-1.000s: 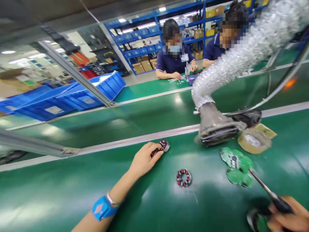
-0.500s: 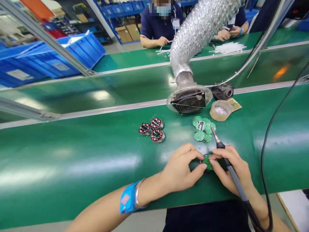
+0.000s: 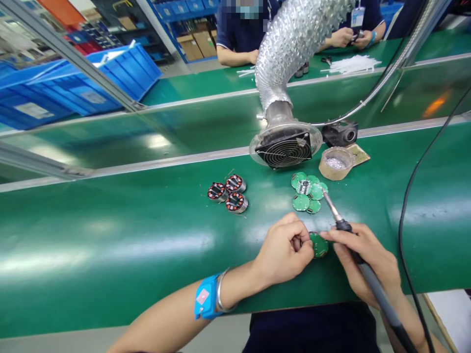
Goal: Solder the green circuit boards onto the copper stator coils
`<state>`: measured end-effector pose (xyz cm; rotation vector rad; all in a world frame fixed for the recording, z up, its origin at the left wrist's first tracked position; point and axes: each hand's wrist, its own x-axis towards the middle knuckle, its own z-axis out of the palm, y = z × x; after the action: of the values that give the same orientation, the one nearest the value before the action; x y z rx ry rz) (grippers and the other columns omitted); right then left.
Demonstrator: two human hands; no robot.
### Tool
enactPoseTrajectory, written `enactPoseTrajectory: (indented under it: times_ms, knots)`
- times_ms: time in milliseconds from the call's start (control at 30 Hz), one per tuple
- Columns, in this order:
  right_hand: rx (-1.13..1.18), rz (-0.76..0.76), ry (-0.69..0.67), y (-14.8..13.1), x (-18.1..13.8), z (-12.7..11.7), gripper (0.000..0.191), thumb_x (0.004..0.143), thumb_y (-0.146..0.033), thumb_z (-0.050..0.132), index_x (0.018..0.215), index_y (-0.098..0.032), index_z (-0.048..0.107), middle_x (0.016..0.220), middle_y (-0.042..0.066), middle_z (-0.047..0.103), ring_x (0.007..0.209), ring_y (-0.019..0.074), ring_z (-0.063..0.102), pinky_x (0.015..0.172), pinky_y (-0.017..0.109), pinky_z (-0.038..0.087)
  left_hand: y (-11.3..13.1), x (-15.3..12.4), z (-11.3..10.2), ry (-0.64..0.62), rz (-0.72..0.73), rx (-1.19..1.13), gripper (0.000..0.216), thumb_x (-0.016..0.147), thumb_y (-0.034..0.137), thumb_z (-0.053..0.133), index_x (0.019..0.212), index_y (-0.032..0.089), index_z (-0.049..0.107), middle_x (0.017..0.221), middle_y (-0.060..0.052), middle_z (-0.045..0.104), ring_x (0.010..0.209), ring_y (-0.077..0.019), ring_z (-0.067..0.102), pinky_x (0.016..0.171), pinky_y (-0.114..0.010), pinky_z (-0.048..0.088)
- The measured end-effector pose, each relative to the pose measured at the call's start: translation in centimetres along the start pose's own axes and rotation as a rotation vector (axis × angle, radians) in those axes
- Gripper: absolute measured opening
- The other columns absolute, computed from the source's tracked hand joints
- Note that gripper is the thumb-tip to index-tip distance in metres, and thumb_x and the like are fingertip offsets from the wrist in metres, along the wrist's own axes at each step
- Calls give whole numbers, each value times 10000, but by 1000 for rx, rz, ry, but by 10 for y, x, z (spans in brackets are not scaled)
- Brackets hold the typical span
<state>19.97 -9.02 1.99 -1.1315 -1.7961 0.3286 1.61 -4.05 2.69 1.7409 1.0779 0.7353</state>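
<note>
My left hand (image 3: 285, 251) is curled, its fingertips pinching a small round green circuit board (image 3: 318, 245) that lies on the green belt (image 3: 110, 235). My right hand (image 3: 362, 257) grips a black-handled soldering iron (image 3: 340, 220), and its fingers also touch the board's right side. The iron's metal tip points up toward a cluster of several green round boards (image 3: 306, 192). Three stator coils (image 3: 228, 192) with red windings sit together to the left. A blue wrist strap (image 3: 206, 296) is on my left forearm.
A fume extractor fan (image 3: 284, 148) on a silver flexible duct (image 3: 294, 44) stands just behind the boards. A tape roll (image 3: 335, 163) holding solder bits lies to its right. Blue bins (image 3: 73, 88) are at far left. Two people work at the far bench. A black cable (image 3: 412, 206) hangs at right.
The view came down from the far belt to the near edge. My left hand left the stator coils and came to the green board, then closed tighter on it. The iron shifted slightly right.
</note>
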Motion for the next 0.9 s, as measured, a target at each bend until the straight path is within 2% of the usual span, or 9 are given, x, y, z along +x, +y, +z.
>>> enactPoseTrajectory:
  times_ms: [133, 267, 367, 567, 700, 900]
  knots:
    - [16, 55, 16, -17, -2, -28, 531, 843, -45, 571, 1340, -229, 553, 932, 65, 676, 809, 204, 632, 665, 340, 534, 2, 1, -2, 1, 55, 77, 138, 682, 80, 570, 598, 167, 504, 655, 20, 468, 533, -75, 445, 476, -202, 362]
    - [-7, 56, -136, -38, 1, -48, 400, 815, -54, 536, 1179, -174, 650, 759, 54, 620, 625, 167, 600, 505, 289, 503, 4, 2, -3, -14, 72, 107, 147, 667, 72, 564, 574, 165, 499, 647, 16, 471, 532, -76, 441, 474, -205, 354]
    - [-1, 84, -184, -41, -2, -48, 327, 799, -54, 534, 1081, -167, 652, 737, 52, 612, 605, 162, 590, 502, 287, 506, 5, 3, -4, -21, 83, 121, 142, 665, 72, 562, 574, 164, 503, 649, 18, 469, 524, -71, 436, 471, -202, 351]
    - [141, 56, -96, -27, -13, -34, 316, 778, -62, 517, 1052, -155, 643, 718, 46, 603, 549, 152, 544, 446, 292, 436, 7, 4, -5, -48, 85, 156, 136, 656, 72, 560, 576, 162, 499, 659, 19, 468, 516, -63, 426, 461, -198, 338]
    - [66, 85, -140, -30, -10, -38, 291, 790, -50, 526, 1025, -173, 646, 740, 48, 602, 601, 169, 569, 499, 317, 473, 7, 4, -5, -33, 99, 192, 145, 671, 82, 558, 577, 167, 489, 651, 17, 459, 528, -73, 419, 463, -205, 328]
    - [-63, -16, -189, -32, -9, -43, 293, 789, -44, 532, 985, -215, 667, 723, 34, 637, 651, 197, 627, 607, 364, 544, 11, 2, -3, -21, 140, 280, 159, 700, 94, 544, 589, 175, 465, 653, 14, 459, 534, -79, 414, 460, -204, 321]
